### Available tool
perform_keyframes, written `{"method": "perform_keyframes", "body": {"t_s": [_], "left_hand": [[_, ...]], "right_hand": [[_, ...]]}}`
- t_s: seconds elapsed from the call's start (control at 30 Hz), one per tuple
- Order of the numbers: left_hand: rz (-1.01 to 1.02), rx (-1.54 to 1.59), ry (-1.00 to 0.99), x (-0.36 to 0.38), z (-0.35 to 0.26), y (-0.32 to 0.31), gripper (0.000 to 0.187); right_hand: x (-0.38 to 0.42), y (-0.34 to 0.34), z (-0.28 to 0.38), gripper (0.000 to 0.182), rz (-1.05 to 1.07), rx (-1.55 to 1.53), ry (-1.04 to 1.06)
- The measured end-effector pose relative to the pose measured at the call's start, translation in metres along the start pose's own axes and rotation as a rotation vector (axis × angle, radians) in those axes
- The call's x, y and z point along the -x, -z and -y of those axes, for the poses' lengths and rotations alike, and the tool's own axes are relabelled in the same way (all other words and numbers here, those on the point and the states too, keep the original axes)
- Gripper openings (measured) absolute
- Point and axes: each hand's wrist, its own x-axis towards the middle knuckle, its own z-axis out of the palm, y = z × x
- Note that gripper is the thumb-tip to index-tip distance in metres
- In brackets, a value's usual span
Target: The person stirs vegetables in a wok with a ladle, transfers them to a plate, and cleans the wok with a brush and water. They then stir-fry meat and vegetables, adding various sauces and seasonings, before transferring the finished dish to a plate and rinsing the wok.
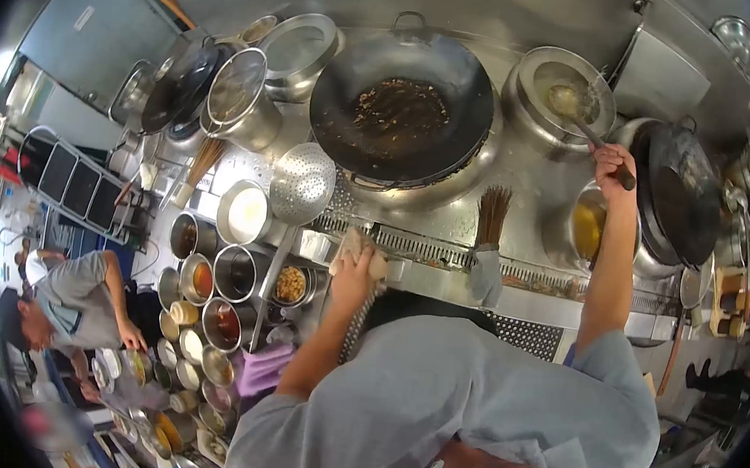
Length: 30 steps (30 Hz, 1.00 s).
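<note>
My right hand (613, 169) is closed around the dark handle of a ladle (576, 118). The ladle's bowl is over a round steel pot (532, 100) at the back right, which holds liquid. Down at the front edge of the stove, my left hand (354, 273) grips a folded beige cloth (375, 267). Between the two hands and further back sits a large black wok (337, 113), with brown sauce and small bits in its bottom. A bamboo wok brush (492, 216) with a grey wrapped handle lies on the front edge.
A perforated strainer (303, 182) lies left of the wok. Several steel containers of sauces and ingredients, including a red sauce pot (224, 323), crowd the left side. Stacked woks (681, 196) and a pot of yellow oil (587, 227) stand right. A co-worker (84, 301) is at far left.
</note>
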Motion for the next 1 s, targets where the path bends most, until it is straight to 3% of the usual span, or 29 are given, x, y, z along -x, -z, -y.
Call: {"method": "perform_keyframes", "body": {"t_s": [0.13, 0.2, 0.27, 0.33, 0.37, 0.4, 0.47, 0.53, 0.57, 0.67, 0.7, 0.73, 0.77, 0.8, 0.87, 0.93, 1.0], "left_hand": [[0.121, -0.034, -0.008, -0.007, 0.004, 0.004, 0.08], [0.241, 0.033, 0.036, -0.007, 0.003, 0.01, 0.099], [0.189, 0.009, -0.037, -0.01, 0.004, 0.015, 0.102], [0.354, 0.134, 0.209, -0.018, -0.014, 0.051, 0.092], [0.259, 0.116, 0.209, -0.022, -0.024, 0.071, 0.076], [0.258, 0.13, 0.198, -0.033, -0.02, 0.079, 0.076], [0.241, 0.396, 0.023, -0.064, -0.001, 0.097, 0.04], [0.154, 0.8, 0.194, -0.119, -0.034, 0.163, 0.015], [-0.041, 0.711, 0.004, -0.154, -0.038, 0.167, 0.013], [0.17, 0.822, 0.023, -0.278, -0.054, 0.137, 0.012], [0.194, 0.827, -0.02, -0.31, -0.051, 0.1, 0.012], [0.443, 0.971, 0.131, -0.345, -0.044, 0.054, 0.01], [0.697, 1.084, 0.291, -0.369, -0.05, 0.032, 0.007], [0.719, 1.065, 0.246, -0.375, -0.061, 0.035, 0.007], [0.573, 1.218, 0.395, -0.375, -0.066, 0.041, 0.014], [0.386, 1.466, 0.252, -0.376, -0.067, 0.081, 0.019], [0.272, 1.28, 0.165, -0.389, -0.05, 0.078, 0.019]], "right_hand": [[0.006, -0.015, -0.02, 0.036, 0.07, 0.025, -0.006], [0.018, -0.043, -0.04, 0.036, 0.077, 0.063, 0.049], [0.029, -0.067, -0.059, 0.034, 0.098, 0.05, 0.027], [0.041, -0.081, -0.08, 0.033, 0.114, 0.039, 0.016], [0.047, -0.086, -0.091, 0.033, 0.156, 0.068, -0.019], [0.053, -0.093, -0.103, 0.033, 0.194, 0.101, -0.057], [0.069, -0.11, -0.135, 0.034, 0.179, 0.118, -0.037], [0.087, -0.125, -0.171, 0.038, 0.114, 0.109, -0.03], [0.091, -0.127, -0.187, 0.038, 0.128, 0.079, -0.055], [0.089, -0.127, -0.222, 0.04, 0.18, 0.116, -0.108], [0.083, -0.123, -0.23, 0.04, 0.148, 0.178, -0.118], [0.078, -0.119, -0.236, 0.039, 0.116, 0.233, -0.119], [0.077, -0.123, -0.245, 0.039, -0.003, 0.463, -0.032], [0.076, -0.125, -0.252, 0.039, -0.13, 0.688, 0.045], [0.072, -0.11, -0.256, 0.052, -0.182, 0.992, 0.195], [0.069, -0.074, -0.235, 0.058, -0.424, 1.252, 0.352], [0.042, -0.022, -0.182, 0.059, -0.494, 1.997, 1.071]]}}
